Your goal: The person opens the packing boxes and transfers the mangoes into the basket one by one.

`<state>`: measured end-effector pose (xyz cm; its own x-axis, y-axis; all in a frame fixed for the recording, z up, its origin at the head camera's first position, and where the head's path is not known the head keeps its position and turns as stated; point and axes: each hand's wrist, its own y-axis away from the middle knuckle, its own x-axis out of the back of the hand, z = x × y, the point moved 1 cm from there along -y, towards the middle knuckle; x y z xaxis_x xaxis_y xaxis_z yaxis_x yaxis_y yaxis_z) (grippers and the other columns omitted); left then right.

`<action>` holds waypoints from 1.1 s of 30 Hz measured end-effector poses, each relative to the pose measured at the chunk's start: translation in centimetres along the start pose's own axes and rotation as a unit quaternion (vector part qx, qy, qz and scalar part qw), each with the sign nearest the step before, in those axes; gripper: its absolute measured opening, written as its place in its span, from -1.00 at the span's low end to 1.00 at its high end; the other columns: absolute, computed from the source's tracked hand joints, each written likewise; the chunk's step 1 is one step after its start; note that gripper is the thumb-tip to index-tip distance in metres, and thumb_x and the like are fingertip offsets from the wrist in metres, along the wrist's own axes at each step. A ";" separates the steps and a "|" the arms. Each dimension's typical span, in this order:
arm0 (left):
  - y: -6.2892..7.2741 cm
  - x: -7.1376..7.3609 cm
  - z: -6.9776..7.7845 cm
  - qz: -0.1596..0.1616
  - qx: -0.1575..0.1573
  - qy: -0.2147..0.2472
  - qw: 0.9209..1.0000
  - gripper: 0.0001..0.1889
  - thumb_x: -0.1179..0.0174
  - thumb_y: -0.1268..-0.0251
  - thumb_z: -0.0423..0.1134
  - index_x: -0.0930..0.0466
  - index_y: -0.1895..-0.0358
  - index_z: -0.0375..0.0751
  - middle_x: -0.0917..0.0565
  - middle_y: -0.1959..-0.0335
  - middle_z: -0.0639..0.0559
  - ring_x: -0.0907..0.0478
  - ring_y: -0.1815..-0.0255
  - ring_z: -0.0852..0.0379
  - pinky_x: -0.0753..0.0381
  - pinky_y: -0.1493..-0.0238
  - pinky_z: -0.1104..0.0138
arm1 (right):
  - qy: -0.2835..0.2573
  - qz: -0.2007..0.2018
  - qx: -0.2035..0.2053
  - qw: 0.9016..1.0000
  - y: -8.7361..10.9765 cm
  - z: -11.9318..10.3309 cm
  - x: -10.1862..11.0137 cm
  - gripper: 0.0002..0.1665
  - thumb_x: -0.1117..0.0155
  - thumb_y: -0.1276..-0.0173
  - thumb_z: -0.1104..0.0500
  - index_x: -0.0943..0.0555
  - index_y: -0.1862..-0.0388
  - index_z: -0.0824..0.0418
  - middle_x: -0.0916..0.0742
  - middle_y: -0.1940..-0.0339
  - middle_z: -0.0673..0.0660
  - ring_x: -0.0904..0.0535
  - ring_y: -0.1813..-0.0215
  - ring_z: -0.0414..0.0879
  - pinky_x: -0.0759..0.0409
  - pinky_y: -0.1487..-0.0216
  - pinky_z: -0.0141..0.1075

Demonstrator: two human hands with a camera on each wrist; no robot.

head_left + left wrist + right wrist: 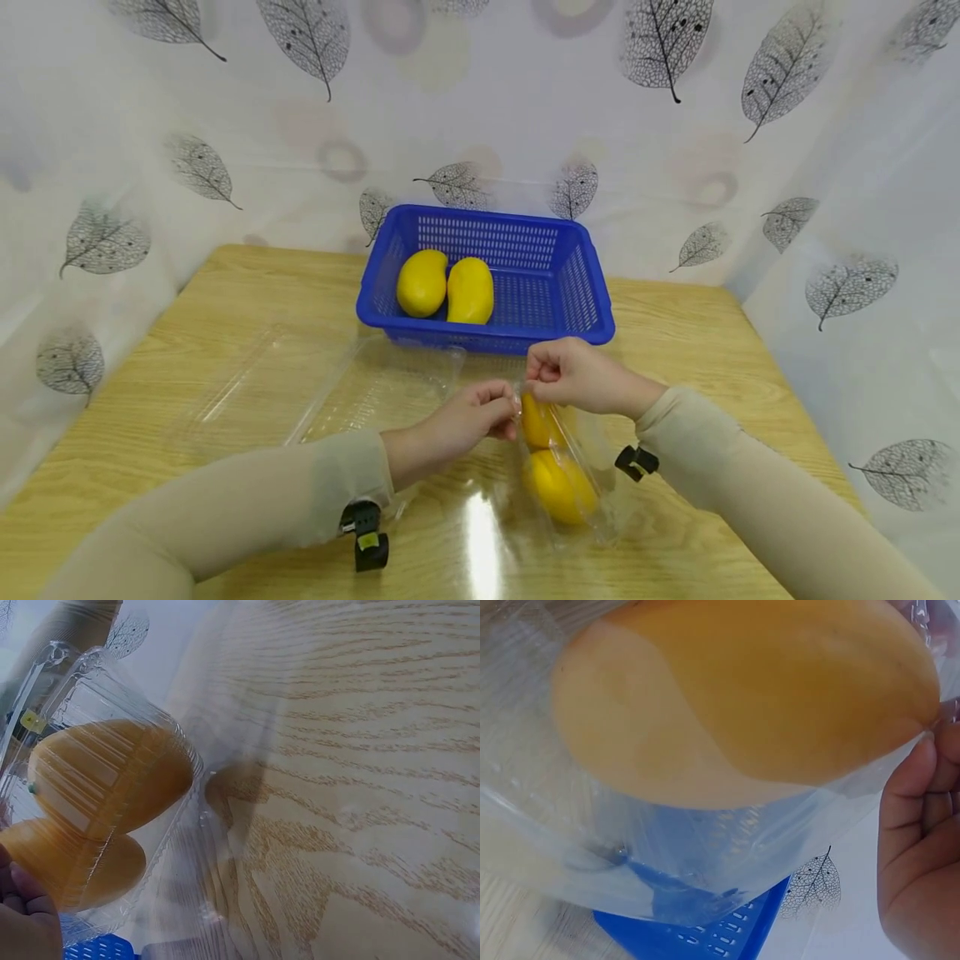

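Note:
Two yellow mangoes lie one behind the other inside a clear plastic clamshell box, right of centre on the table. My left hand pinches the box's left edge near its far corner, with the fingers curled. At the same far end my right hand pinches the clear plastic between thumb and fingers. The right wrist view shows the right hand's thumb against the plastic edge, close beside a mango. In the left wrist view the box stands tilted, both mangoes visible through its ribbed wall.
A blue basket stands at the back of the wooden table, holding two more mangoes on its left side. Left of my hands lies another clear clamshell box, spread open. Leaf-patterned cloth hangs behind and at both sides.

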<state>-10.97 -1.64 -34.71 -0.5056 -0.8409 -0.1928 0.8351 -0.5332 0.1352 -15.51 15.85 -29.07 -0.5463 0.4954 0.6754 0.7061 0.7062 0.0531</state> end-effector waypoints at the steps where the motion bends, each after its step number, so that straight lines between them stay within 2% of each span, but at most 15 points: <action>1: 0.0 0.0 0.0 0.000 0.002 -0.003 1.000 -0.81 0.10 -0.30 -0.39 -0.31 0.52 -0.19 -0.45 0.55 0.06 -0.48 0.50 0.21 -0.51 0.23 0.33 | -0.002 0.000 0.001 1.000 0.0 0.0 0.0 -0.84 -0.23 -0.14 0.36 -0.46 0.54 0.18 -0.29 0.73 -0.10 -0.23 0.62 -0.25 -0.29 0.52 -0.42; 7: 0.0 0.4 0.0 -0.002 0.007 -0.005 1.000 -0.81 0.10 -0.33 -0.37 -0.33 0.49 -0.19 -0.47 0.55 0.06 -0.48 0.48 0.21 -0.52 0.19 0.32 | -0.008 0.004 0.007 1.000 0.0 0.0 0.1 -0.86 -0.23 -0.14 0.35 -0.48 0.53 0.18 -0.30 0.73 -0.10 -0.26 0.62 -0.25 -0.31 0.53 -0.42; 11: -0.2 1.3 -0.6 0.039 0.025 0.012 0.999 -0.79 0.11 -0.36 -0.36 -0.35 0.49 -0.21 -0.44 0.55 0.05 -0.46 0.49 0.21 -0.52 0.18 0.30 | -0.050 0.035 -0.026 0.998 0.5 0.7 1.3 -0.87 -0.20 -0.19 0.36 -0.48 0.52 0.24 -0.37 0.73 -0.05 -0.30 0.62 -0.23 -0.34 0.55 -0.43; 14: -0.3 1.8 -0.8 0.059 0.034 0.013 0.998 -0.79 0.11 -0.37 -0.35 -0.39 0.46 -0.22 -0.44 0.57 0.04 -0.45 0.50 0.20 -0.51 0.18 0.27 | -0.097 0.060 -0.063 0.991 1.1 1.5 2.4 -0.90 -0.18 -0.23 0.36 -0.49 0.47 0.34 -0.43 0.71 0.03 -0.33 0.62 -0.21 -0.36 0.56 -0.42; 16: -0.5 1.9 -0.7 0.055 0.038 0.008 0.998 -0.80 0.10 -0.38 -0.34 -0.41 0.44 -0.24 -0.45 0.57 0.02 -0.45 0.50 0.18 -0.51 0.20 0.27 | -0.106 0.060 -0.083 0.989 1.4 2.0 2.8 -0.89 -0.17 -0.26 0.33 -0.50 0.45 0.35 -0.46 0.70 0.06 -0.34 0.61 -0.20 -0.36 0.55 -0.43; 20: -0.8 2.1 -0.7 0.035 0.054 -0.010 0.998 -0.80 0.08 -0.38 -0.33 -0.40 0.44 -0.27 -0.42 0.58 0.02 -0.47 0.49 0.17 -0.52 0.23 0.29 | -0.098 0.044 -0.096 0.990 2.0 2.7 3.0 -0.88 -0.17 -0.29 0.27 -0.50 0.42 0.30 -0.49 0.66 0.10 -0.37 0.58 -0.14 -0.38 0.53 -0.39; 25: -1.0 2.5 -0.4 0.018 0.070 -0.030 0.997 -0.80 0.06 -0.37 -0.32 -0.38 0.45 -0.30 -0.38 0.60 0.03 -0.50 0.48 0.17 -0.53 0.23 0.25 | -0.095 0.058 -0.112 0.987 3.0 3.3 3.7 -0.84 -0.16 -0.33 0.22 -0.49 0.39 0.30 -0.51 0.63 0.13 -0.38 0.57 -0.10 -0.38 0.53 -0.36; 29: -1.3 2.8 -0.3 0.020 0.067 -0.034 0.997 -0.78 0.06 -0.37 -0.31 -0.37 0.49 -0.26 -0.39 0.60 0.03 -0.51 0.50 0.18 -0.54 0.27 0.28 | -0.109 0.064 -0.123 0.984 4.0 3.8 4.6 -0.81 -0.14 -0.37 0.18 -0.47 0.35 0.30 -0.52 0.61 0.11 -0.41 0.54 -0.09 -0.44 0.45 -0.31; 33: -1.7 3.0 -0.4 0.037 0.070 -0.015 0.997 -0.77 0.06 -0.37 -0.31 -0.38 0.51 -0.23 -0.39 0.61 0.04 -0.49 0.54 0.19 -0.52 0.35 0.34 | -0.118 0.072 -0.127 0.982 5.0 4.4 5.4 -0.74 -0.11 -0.40 0.12 -0.44 0.36 0.32 -0.51 0.61 0.09 -0.43 0.50 -0.05 -0.46 0.32 -0.27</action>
<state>-13.78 -3.21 -35.93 -0.4514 -0.8801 -0.1472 0.8331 -0.4748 0.2837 -16.89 24.30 -28.44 -0.4997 0.7060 0.5019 0.8575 0.4851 0.1713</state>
